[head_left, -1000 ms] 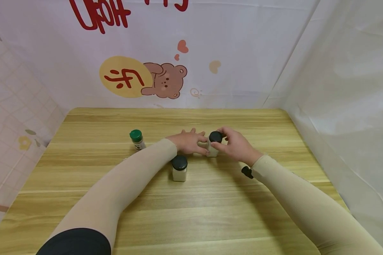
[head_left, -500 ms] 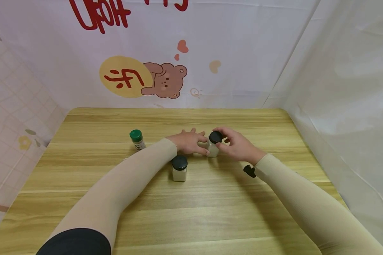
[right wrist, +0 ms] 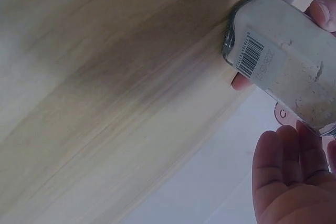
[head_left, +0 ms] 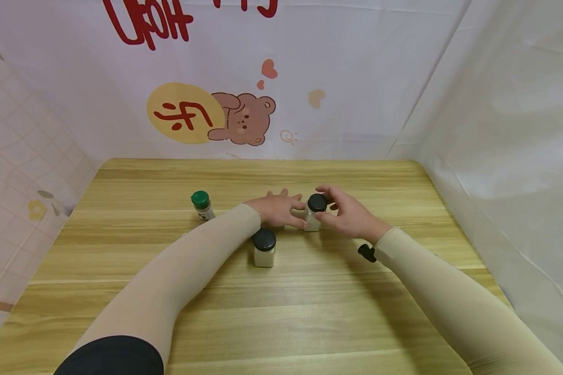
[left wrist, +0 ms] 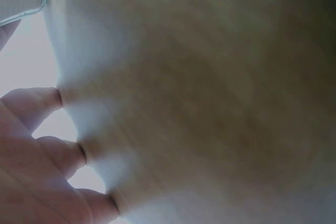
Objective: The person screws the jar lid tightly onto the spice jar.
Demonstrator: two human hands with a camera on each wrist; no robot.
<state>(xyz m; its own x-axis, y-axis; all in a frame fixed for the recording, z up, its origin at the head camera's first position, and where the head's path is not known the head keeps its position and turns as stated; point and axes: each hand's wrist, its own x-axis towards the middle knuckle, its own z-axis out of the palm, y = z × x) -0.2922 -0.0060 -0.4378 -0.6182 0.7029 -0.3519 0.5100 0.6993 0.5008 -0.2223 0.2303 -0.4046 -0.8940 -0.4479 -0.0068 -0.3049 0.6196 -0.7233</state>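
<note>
A square glass spice jar (head_left: 313, 223) of pale powder stands upright in the middle of the table in the head view; its barcode side shows in the right wrist view. My left hand (head_left: 278, 209) has thumb and forefinger against its lower sides, with the other fingers spread on the table. On its black lid (head_left: 317, 202) are the thumb and fingers of my right hand (head_left: 354, 217). In the right wrist view the lid lies outside the frame, and fingers of the right hand (right wrist: 294, 177) curve beside the jar.
A second black-lidded jar (head_left: 264, 250) stands just in front of the left wrist. A shaker with a green cap (head_left: 200, 200) stands at the left, partly behind the left sleeve (head_left: 183, 265). White printed cloth (head_left: 352, 62) rises behind the wooden table (head_left: 281, 323).
The fingers and thumb of my right hand shifted around the lid, slightly off it half a second ago and on it now. My left hand and the jar have stayed put.
</note>
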